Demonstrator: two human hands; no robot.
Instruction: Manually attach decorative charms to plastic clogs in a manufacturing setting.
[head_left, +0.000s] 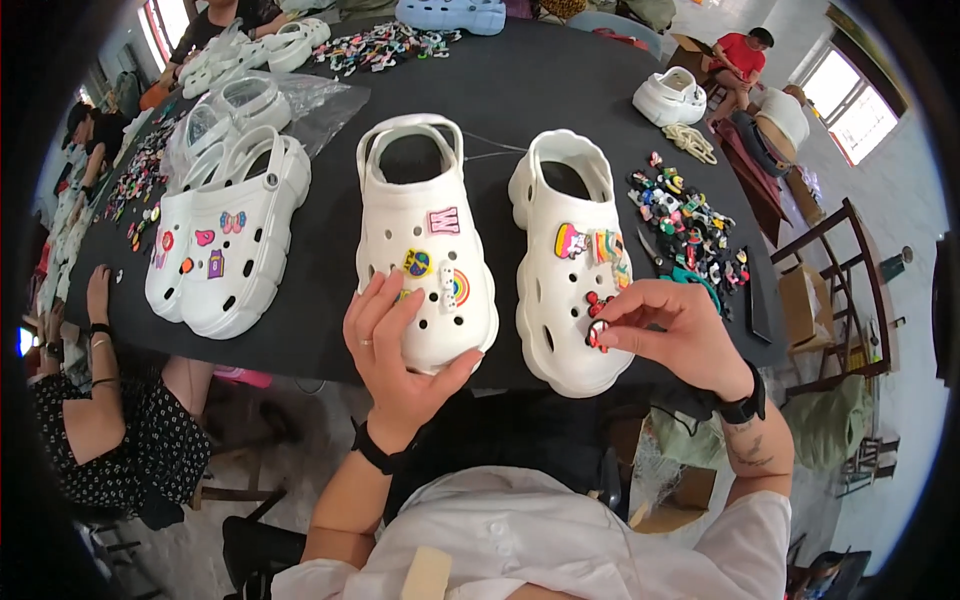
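Observation:
Two white foam clogs lie side by side in front of me, toes toward me. My left hand [388, 345] grips the toe of the left clog [470, 290], fingers over its top and thumb at the front rim. That clog carries a pink letter-shaped charm [443, 221], a rainbow charm [460, 287] and others, partly under my fingers. Over the right clog [560, 360], my right hand [668, 328] pinches a small red and black shoe charm [597, 335]. It is close to the toe; whether it is seated in a hole I cannot tell. Several colourful charms [571, 241] sit higher on that clog.
A heap of loose charms [690, 220] lies right of the clogs, with teal-handled scissors [695, 283] beside it. Another decorated pair of clogs [240, 270] stands left, near bagged ones [245, 105]. Further back are a white clog [670, 97] and more charms [385, 48]. Other people sit around.

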